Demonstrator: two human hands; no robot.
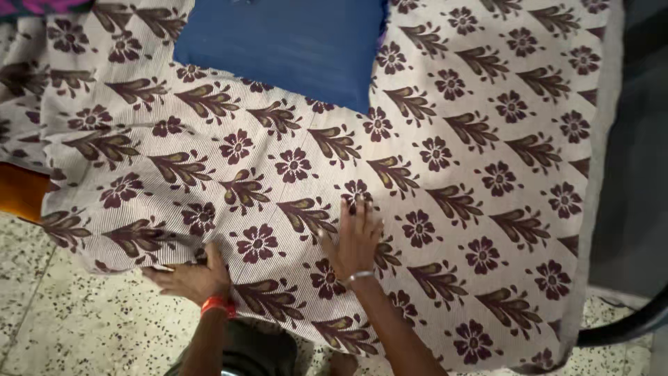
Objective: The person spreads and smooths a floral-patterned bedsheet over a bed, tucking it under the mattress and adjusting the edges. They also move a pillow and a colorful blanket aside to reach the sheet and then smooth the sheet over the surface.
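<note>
The right hand (356, 237) lies flat and open on the cream cotton bedsheet printed with maroon flowers and olive leaves (445, 160), fingers spread and pointing up the bed, a thin silver bangle at the wrist. The left hand (189, 277), with a red band at its wrist, rests palm-down at the near edge of the sheet where it hangs over the bed's side; its fingers lie along the hem, and I cannot tell whether they pinch the cloth or only press it. The sheet covers nearly the whole bed, with soft creases running out from the hands. A flat blue rectangular cushion (285, 45) lies at the far end, and speckled terrazzo floor (76, 327) shows below. The step in hand looks like smoothing the sheet; the creases near the left hand seem to call for an outward sweep.
</note>
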